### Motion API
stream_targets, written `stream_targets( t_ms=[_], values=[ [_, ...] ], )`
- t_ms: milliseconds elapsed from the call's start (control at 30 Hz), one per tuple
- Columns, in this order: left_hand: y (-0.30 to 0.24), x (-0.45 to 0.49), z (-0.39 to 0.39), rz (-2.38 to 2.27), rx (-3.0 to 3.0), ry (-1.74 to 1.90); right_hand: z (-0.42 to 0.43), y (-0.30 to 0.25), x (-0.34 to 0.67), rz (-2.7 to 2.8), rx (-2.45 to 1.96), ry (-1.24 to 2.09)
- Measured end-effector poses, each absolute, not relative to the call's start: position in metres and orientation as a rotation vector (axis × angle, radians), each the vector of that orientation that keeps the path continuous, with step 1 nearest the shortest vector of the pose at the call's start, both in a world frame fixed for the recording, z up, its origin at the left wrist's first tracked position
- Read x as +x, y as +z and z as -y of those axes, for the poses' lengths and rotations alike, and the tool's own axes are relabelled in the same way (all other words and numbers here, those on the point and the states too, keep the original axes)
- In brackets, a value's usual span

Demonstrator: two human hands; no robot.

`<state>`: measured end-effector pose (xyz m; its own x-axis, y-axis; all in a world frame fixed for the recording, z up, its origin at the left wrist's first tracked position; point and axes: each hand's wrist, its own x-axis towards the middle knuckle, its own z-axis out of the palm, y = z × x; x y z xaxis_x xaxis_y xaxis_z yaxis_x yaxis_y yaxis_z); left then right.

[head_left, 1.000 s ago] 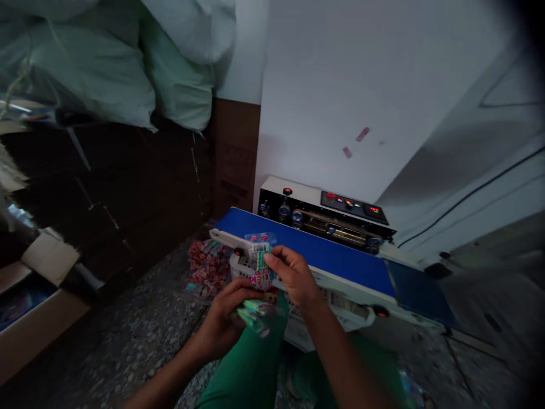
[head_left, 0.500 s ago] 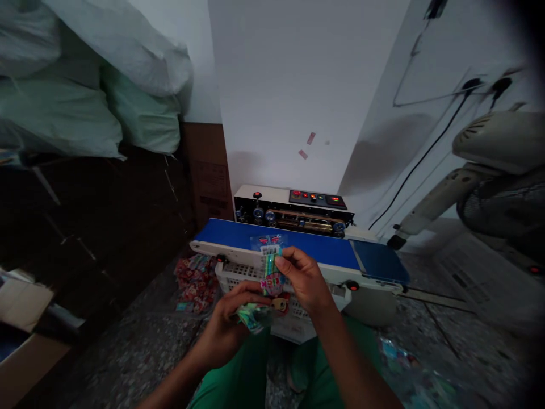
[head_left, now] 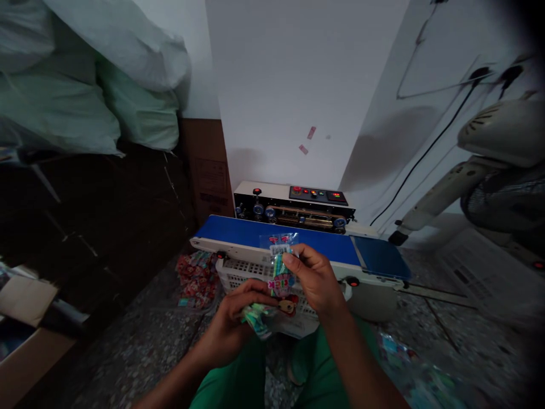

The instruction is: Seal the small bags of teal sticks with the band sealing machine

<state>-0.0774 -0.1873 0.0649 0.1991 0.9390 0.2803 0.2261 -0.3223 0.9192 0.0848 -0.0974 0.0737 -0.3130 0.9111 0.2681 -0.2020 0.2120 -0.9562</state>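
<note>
Spanning space ahead: machine, blue belt along front. White basket sat below belt's near edge. Left hand, lower, clutched green bundle. Right hand pinched barcoded packet from right: long axis near upright, top toward belt, lower end beside left hand, contact unclear.

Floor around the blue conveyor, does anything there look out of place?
Perhaps the red packets, heaped on the floor beside the white basket instead of inside it, though that may be deliberate.
</note>
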Motion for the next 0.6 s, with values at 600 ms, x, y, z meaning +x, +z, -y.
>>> stream_targets(
  t_ms=[600],
  values=[
    [0.088, -0.064, 0.184, -1.155, 1.197, 1.368, 0.107, 0.066, 0.125, 2.192, -0.626, -0.299]
  ],
)
